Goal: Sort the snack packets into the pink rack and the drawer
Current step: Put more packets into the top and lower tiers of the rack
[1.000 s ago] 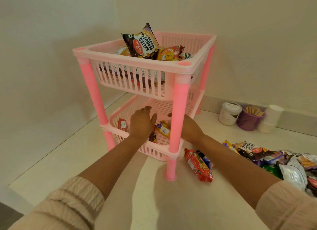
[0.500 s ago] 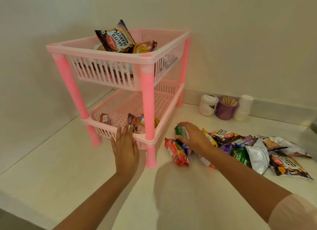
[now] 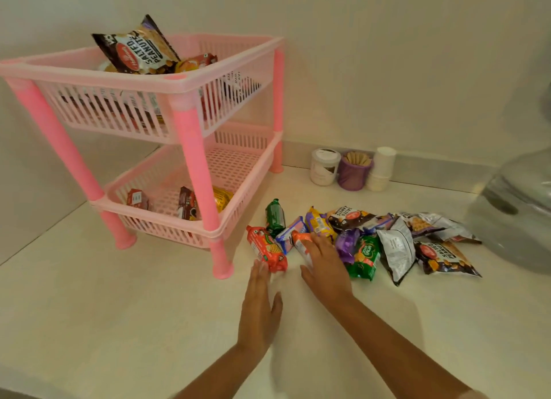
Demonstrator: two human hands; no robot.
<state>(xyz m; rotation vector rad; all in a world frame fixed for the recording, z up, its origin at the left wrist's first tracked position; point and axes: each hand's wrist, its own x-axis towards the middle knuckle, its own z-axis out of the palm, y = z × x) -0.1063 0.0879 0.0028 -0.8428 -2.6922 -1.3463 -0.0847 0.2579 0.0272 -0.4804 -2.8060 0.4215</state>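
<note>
Sorting is partway: pink rack (image 3: 190, 84) holds several packets, a pile of snack packets (image 3: 372, 240) remains right; left hand (image 3: 258, 306) open, right hand (image 3: 323, 267) flat on an orange packet (image 3: 299, 243).

1. Rack (image 3: 190, 148): pale pink baskets with slatted sides, deeper pink posts.
2. Peanut packet (image 3: 135, 53), rack's 12 o'clock: dark brown, red logo.
3. Biscuit packet (image 3: 266, 251): red-orange.
4. Cup (image 3: 354, 172), 2 o'clock of the packets: purple.
5. Counter (image 3: 119, 309): cream.
</note>
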